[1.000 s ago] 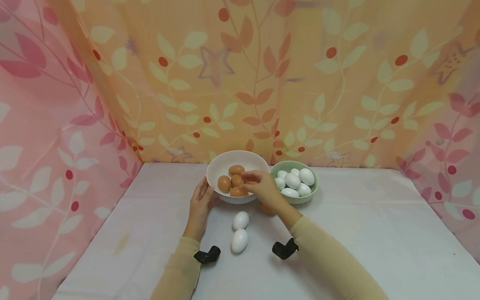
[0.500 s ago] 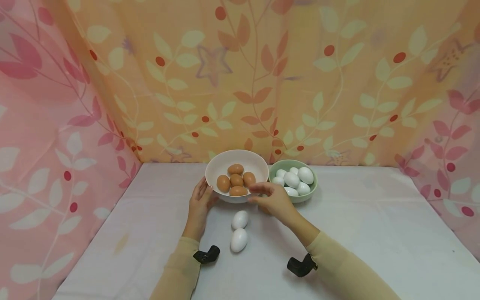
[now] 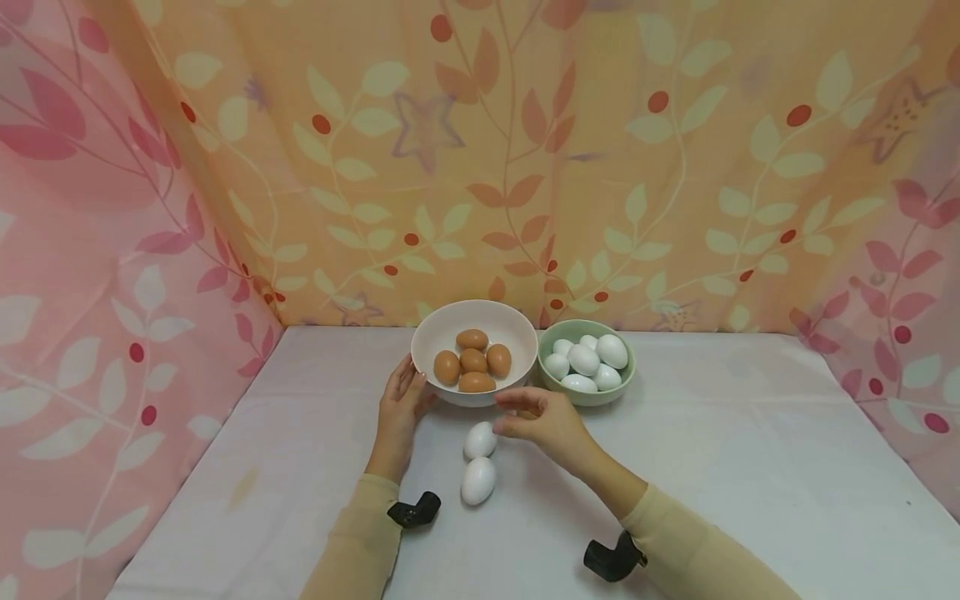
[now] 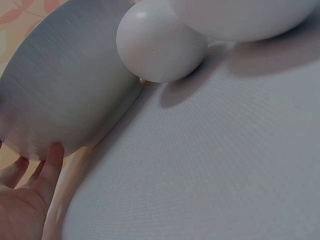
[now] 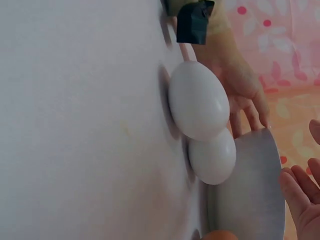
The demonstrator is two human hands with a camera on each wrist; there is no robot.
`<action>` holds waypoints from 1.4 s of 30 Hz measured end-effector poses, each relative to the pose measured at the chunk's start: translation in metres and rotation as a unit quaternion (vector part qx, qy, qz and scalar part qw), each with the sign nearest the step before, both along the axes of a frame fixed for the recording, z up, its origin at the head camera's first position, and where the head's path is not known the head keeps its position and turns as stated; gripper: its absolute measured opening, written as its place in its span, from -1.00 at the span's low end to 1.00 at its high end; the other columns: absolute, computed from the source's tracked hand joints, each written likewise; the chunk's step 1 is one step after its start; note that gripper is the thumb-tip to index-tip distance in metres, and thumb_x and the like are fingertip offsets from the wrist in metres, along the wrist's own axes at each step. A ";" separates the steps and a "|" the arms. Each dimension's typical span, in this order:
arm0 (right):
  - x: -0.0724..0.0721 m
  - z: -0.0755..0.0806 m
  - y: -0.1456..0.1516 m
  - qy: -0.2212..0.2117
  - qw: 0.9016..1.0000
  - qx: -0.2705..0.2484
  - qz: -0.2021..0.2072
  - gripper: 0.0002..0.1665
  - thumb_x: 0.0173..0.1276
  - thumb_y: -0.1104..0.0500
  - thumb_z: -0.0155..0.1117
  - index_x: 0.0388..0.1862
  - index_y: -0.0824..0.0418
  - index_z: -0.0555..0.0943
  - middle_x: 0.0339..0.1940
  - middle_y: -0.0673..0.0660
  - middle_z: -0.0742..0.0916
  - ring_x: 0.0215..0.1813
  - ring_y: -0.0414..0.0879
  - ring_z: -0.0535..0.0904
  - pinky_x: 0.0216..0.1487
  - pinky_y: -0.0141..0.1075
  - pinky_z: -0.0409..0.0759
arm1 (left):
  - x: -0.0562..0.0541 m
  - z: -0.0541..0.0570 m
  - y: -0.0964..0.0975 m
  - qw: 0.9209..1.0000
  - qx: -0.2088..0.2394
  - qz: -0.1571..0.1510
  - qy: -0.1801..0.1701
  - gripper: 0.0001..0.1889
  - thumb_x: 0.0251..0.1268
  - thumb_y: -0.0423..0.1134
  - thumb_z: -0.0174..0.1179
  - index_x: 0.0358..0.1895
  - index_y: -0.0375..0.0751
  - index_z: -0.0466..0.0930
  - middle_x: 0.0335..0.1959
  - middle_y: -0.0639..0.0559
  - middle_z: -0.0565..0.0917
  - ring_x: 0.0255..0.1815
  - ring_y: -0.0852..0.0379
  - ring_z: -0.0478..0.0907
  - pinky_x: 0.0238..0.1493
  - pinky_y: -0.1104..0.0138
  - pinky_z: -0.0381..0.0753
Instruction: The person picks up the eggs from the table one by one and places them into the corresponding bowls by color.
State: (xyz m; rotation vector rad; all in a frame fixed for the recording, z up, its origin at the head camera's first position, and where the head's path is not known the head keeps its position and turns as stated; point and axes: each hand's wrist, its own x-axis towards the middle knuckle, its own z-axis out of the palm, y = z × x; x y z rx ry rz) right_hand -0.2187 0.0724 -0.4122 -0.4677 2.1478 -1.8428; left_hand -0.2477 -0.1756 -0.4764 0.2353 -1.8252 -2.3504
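Observation:
The pale pink-white bowl holds several brown eggs. My left hand rests against the bowl's left side, fingers on its outer wall, as the left wrist view also shows. Just in front of the bowl, my right hand hovers over the table with thumb and fingers apart and nothing between them. Two white eggs lie touching on the table between my hands. In the right wrist view a brown egg shows at the lower edge; in the head view my right hand hides it.
A green bowl heaped with several white eggs stands right of the pale bowl. Both are near the back of the white-covered table. Patterned cloth hangs behind and at both sides.
My right hand has let go of a brown egg in the pale bowl. It has drawn back over the rim and down toward the table. My left hand stays on the bowl.

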 end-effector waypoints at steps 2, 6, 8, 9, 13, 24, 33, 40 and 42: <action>0.003 -0.002 -0.001 -0.002 1.000 -0.003 0.007 -0.43 0.14 0.27 0.51 0.14 0.40 0.61 0.15 0.32 0.70 0.26 0.14 0.61 0.21 -0.34 0.63 | 0.000 0.000 0.000 1.000 0.004 -0.001 -0.001 -0.40 0.53 -0.15 0.07 0.55 0.03 0.14 0.61 -0.01 0.15 0.52 0.02 0.28 0.40 0.05 0.47; 0.008 -0.008 -0.003 0.006 1.000 -0.007 0.020 -0.47 0.14 0.29 0.51 0.11 0.41 0.62 0.13 0.37 0.68 0.24 0.15 0.61 0.20 -0.30 0.64 | 0.000 0.000 0.000 1.000 0.003 -0.001 0.003 -0.40 0.53 -0.14 0.07 0.55 0.03 0.14 0.61 -0.02 0.14 0.52 0.02 0.27 0.40 0.04 0.46; 0.009 -0.010 -0.003 0.016 1.000 -0.001 0.024 -0.49 0.14 0.29 0.51 0.09 0.39 0.63 0.12 0.36 0.67 0.22 0.15 0.62 0.17 -0.30 0.66 | 0.000 0.000 0.000 1.000 0.002 -0.002 0.003 -0.40 0.53 -0.13 0.07 0.55 0.04 0.14 0.61 -0.01 0.14 0.52 0.02 0.27 0.40 0.03 0.46; 0.010 -0.012 -0.003 0.021 0.999 0.003 0.025 -0.49 0.14 0.28 0.51 0.08 0.39 0.63 0.11 0.34 0.66 0.21 0.14 0.62 0.17 -0.31 0.66 | 0.000 0.001 0.001 1.000 0.002 -0.002 0.003 -0.40 0.53 -0.13 0.07 0.55 0.04 0.14 0.61 -0.01 0.14 0.52 0.02 0.27 0.40 0.03 0.46; 0.012 -0.017 -0.003 0.030 0.999 0.015 0.036 -0.49 0.15 0.26 0.51 0.08 0.39 0.64 0.10 0.29 0.63 0.20 0.14 0.62 0.17 -0.28 0.66 | 0.001 0.001 0.001 1.000 -0.001 -0.002 0.004 -0.40 0.53 -0.14 0.06 0.55 0.03 0.14 0.61 -0.03 0.14 0.52 0.01 0.27 0.37 0.07 0.50; 0.023 -0.025 -0.007 -0.002 0.999 0.008 0.052 -0.46 0.13 0.26 0.52 0.08 0.43 0.62 0.08 0.36 0.71 0.22 0.15 0.62 0.24 -0.24 0.62 | 0.003 0.003 0.001 1.000 -0.005 0.000 -0.005 -0.41 0.53 -0.12 0.07 0.54 0.08 0.15 0.60 0.05 0.17 0.48 0.09 0.33 0.29 0.23 0.58; 0.027 -0.028 -0.011 -0.001 0.999 0.009 0.052 -0.47 0.10 0.26 0.54 0.06 0.42 0.64 0.08 0.39 0.70 0.24 0.21 0.61 0.26 -0.18 0.61 | 0.002 0.002 0.001 1.000 -0.009 0.001 -0.008 -0.41 0.52 -0.11 0.09 0.54 0.10 0.17 0.59 0.07 0.19 0.47 0.10 0.34 0.29 0.22 0.58; 0.028 -0.031 -0.014 -0.007 0.998 0.009 0.055 -0.48 0.10 0.30 0.52 0.06 0.45 0.63 0.08 0.38 0.69 0.23 0.18 0.62 0.27 -0.14 0.60 | 0.001 0.002 0.000 1.000 -0.005 0.000 -0.004 -0.41 0.53 -0.13 0.07 0.54 0.07 0.15 0.60 0.03 0.18 0.50 0.06 0.31 0.34 0.13 0.54; 0.027 -0.033 -0.015 -0.008 0.998 0.009 0.056 -0.49 0.10 0.31 0.52 0.05 0.46 0.64 0.08 0.37 0.70 0.22 0.17 0.62 0.27 -0.13 0.60 | 0.000 0.001 0.000 1.000 -0.001 0.000 -0.001 -0.41 0.53 -0.13 0.07 0.55 0.05 0.14 0.60 0.01 0.17 0.51 0.04 0.29 0.37 0.07 0.51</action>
